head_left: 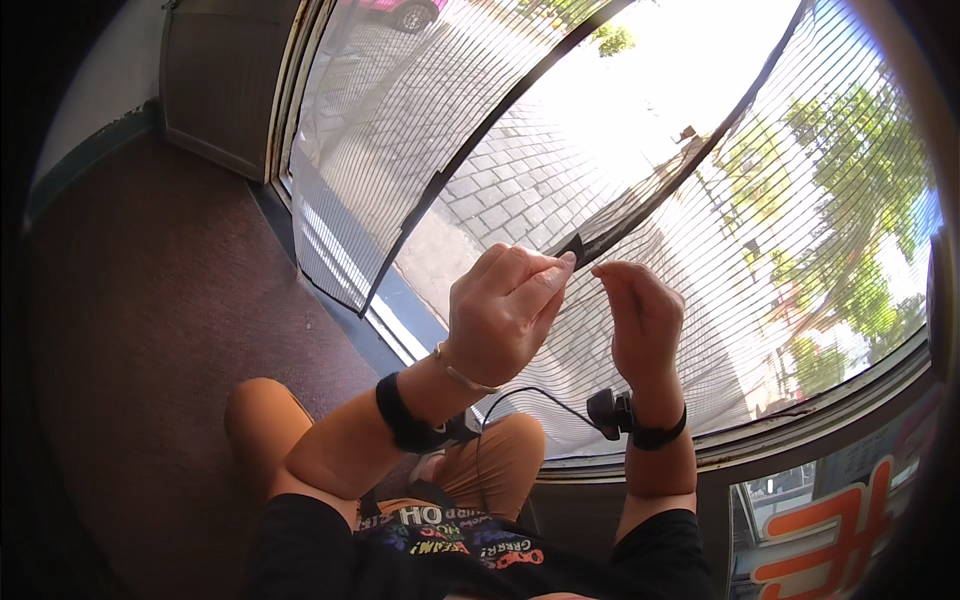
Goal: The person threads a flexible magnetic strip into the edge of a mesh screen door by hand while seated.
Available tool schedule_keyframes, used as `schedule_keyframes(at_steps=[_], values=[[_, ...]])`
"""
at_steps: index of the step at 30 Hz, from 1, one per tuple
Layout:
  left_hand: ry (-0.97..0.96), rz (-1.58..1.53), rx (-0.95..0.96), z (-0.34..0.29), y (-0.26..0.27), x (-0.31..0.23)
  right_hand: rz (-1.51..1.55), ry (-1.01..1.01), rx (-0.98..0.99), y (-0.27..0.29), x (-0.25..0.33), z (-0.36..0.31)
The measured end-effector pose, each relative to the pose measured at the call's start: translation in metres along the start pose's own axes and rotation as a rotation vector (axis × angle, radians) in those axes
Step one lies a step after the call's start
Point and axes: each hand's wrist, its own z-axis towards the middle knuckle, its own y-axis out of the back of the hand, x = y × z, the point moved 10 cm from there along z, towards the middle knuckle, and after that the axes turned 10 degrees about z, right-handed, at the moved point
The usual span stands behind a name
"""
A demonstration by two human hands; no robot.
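A see-through striped mesh door curtain (720,290) hangs in the doorway, its right panel edged with a black strip (690,172). My left hand (507,308) is closed in a pinch on the lower part of that black edging, thumb and forefinger at a dark corner. Just to the right, my right hand (645,312) is raised with its fingertips pressed together, close to the edging. Whatever sits between those fingertips, if anything, is too small to make out. The curtain's left panel (350,170) hangs apart from the right one, leaving a gap.
Through the gap lies sunlit stone paving (510,165). A metal door sill (400,335) crosses below the curtain, beside a reddish-brown floor (160,330). A dark door panel (220,85) stands at the far left. A black cable (530,390) runs between my wrists.
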Motion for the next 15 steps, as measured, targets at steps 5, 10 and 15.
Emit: schedule_keyframes(at_steps=[5, 10, 15], values=[[-0.007, 0.011, -0.027, -0.0005, 0.0029, 0.0046, 0.000, -0.050, -0.004, -0.0009, -0.0021, 0.0000], [-0.018, 0.006, -0.017, 0.0014, 0.0024, 0.0032, 0.002, -0.039, -0.006, 0.0002, -0.0010, -0.0001], [-0.041, -0.010, -0.012, 0.0022, 0.0018, 0.0022, 0.075, -0.055, 0.011, -0.0029, -0.0053, 0.0024]])
